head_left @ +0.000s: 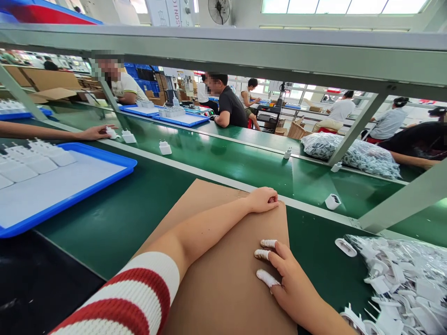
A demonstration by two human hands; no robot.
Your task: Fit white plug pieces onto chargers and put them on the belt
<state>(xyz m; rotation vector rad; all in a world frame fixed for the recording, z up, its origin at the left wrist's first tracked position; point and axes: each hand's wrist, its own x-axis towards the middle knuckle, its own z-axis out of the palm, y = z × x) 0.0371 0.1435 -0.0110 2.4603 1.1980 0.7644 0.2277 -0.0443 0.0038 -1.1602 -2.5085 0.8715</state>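
Note:
A brown cardboard sheet (pixel 223 260) lies on the green bench in front of me. My left hand (pixel 262 199) rests on its far right corner, fingers curled over the edge. Lower down, my right hand (pixel 286 279) lies flat on the sheet's right side, fingers stretched out and tipped with white finger cots. Neither hand holds any of the white charger plugs. A heap of white plugs in clear wrapping (pixel 401 279) sits just right of my right hand.
A blue tray (pixel 104 179) with white plugs is at left. Loose white plugs (pixel 165 147) ride the green conveyor (pixel 226 160); another person's hand (pixel 96 132) reaches one. A bag of parts (pixel 352 151) lies at right. Slanted metal frame bars (pixel 401 204) cross overhead; workers sit beyond.

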